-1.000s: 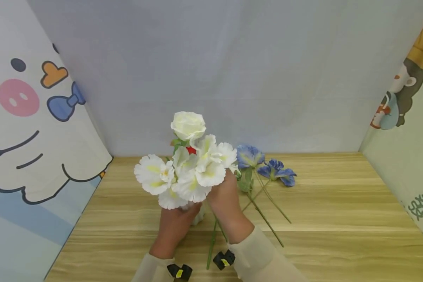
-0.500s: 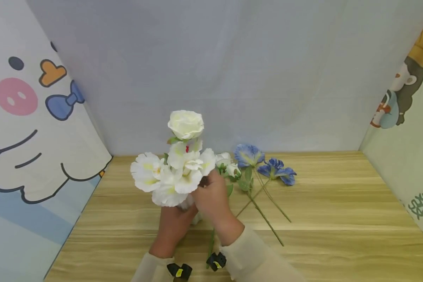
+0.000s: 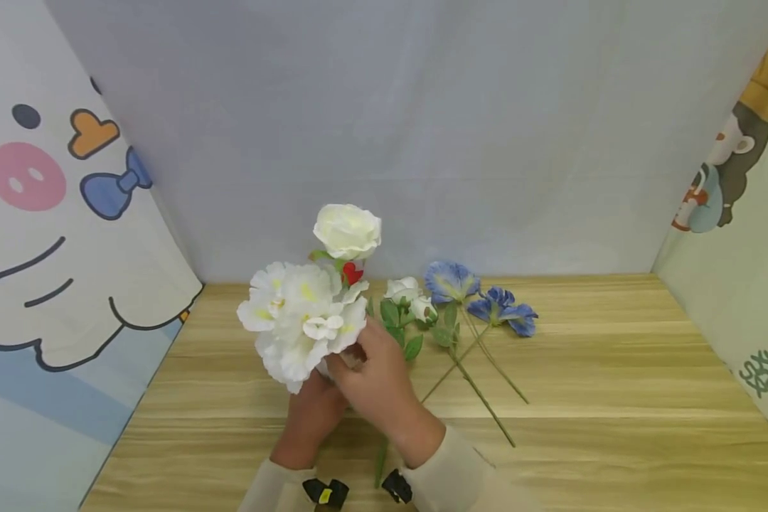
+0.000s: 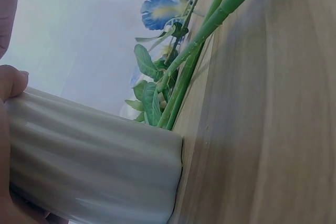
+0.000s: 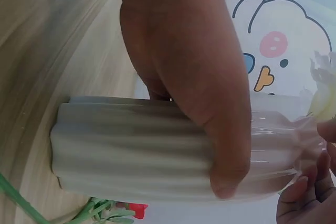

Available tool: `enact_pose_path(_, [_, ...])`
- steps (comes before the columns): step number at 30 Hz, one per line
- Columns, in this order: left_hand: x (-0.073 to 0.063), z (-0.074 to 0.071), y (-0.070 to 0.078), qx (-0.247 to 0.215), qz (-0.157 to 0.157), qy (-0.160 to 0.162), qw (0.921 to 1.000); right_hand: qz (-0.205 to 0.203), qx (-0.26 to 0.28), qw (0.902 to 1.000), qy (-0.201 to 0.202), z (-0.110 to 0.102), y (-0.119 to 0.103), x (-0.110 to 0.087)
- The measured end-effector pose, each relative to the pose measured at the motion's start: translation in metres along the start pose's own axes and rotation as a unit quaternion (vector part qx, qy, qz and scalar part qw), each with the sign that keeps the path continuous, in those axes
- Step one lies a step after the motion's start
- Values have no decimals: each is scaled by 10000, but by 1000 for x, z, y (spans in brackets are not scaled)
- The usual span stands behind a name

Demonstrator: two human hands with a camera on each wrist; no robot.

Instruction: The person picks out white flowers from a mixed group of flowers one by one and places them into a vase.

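Observation:
My left hand (image 3: 316, 412) grips a pale ribbed vase (image 4: 94, 156), its fingers round the body, with the base on the table. In the right wrist view the vase (image 5: 131, 150) has a flared, glossy rim. At that rim, my right hand (image 3: 384, 377) has its fingers curled just under white irises (image 3: 304, 313) with yellow marks, and seems to pinch them; the petals hide the exact hold. Behind the irises stands a white rose (image 3: 348, 231), with a bit of red flower (image 3: 352, 273) below it. Where their stems end is hidden.
Right of my hands, white rosebuds (image 3: 422, 308) with green leaves, a blue iris (image 3: 451, 282) and another blue iris (image 3: 502, 313) lie on the wooden table (image 3: 589, 398), stems crossing. A thick green stem (image 3: 381, 462) lies by my right wrist. Printed cloth walls stand around.
My right hand has moved left and slightly down, towards the vase mouth. The white irises have turned and shifted left, baring the rosebuds. The left hand stays on the vase.

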State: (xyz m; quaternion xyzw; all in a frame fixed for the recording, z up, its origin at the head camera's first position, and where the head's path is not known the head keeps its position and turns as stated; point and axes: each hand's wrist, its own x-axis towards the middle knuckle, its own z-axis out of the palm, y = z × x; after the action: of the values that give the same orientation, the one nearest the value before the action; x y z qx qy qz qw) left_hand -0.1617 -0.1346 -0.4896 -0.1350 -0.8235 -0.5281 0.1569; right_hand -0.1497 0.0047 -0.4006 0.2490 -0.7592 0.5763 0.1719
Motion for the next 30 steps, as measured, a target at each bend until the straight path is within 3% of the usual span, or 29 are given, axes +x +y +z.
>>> enact_pose_path(4, [1, -1, 2, -137, -124, -40, 9998, -157, -249, 9995, 111, -1, 1, -4])
enact_pose_path(8, [0, -1, 3, 32, -290, 30, 9996, -166, -298, 9990, 277, -7, 1, -9])
enact_pose_path(17, [-1, 0, 5, 86, -718, 120, 9973, -164, -465, 9970, 588, -34, 10, -18])
enact_pose_path(30, [-2, -1, 7, 197, -932, 70, 9954, 406, -1052, 9882, 1035, -82, 24, -19])
